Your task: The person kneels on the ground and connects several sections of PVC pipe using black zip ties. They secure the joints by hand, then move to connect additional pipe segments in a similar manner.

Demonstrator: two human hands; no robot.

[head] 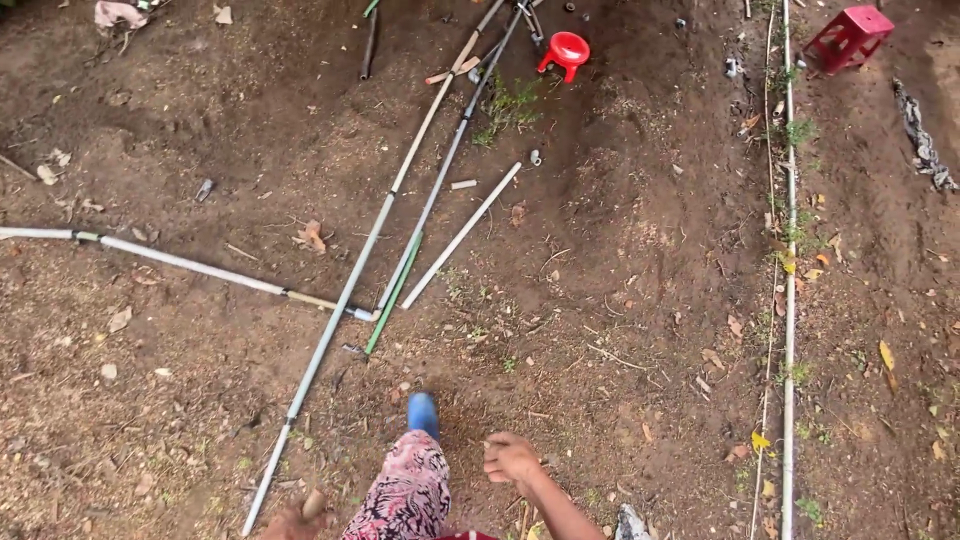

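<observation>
My right hand (511, 458) hangs beside my leg near the bottom middle, its fingers curled in with nothing visible in them. My left hand (296, 518) is cut off by the bottom edge, close to the near end of a long grey pipe (330, 335); whether it holds anything is unclear. My leg in patterned trousers (408, 495) ends in a blue shoe (423, 413) on bare brown soil. Ahead lie a white pipe (462, 235), a thin green rod (393, 294) and a jointed pipe (185, 264) coming in from the left.
A small red stool (565, 50) stands at the top middle and a red crate-like stool (848, 37) at the top right. A long thin pipe (789, 300) runs down the right side. Dry leaves, short pipe pieces and tufts of grass are scattered on the soil.
</observation>
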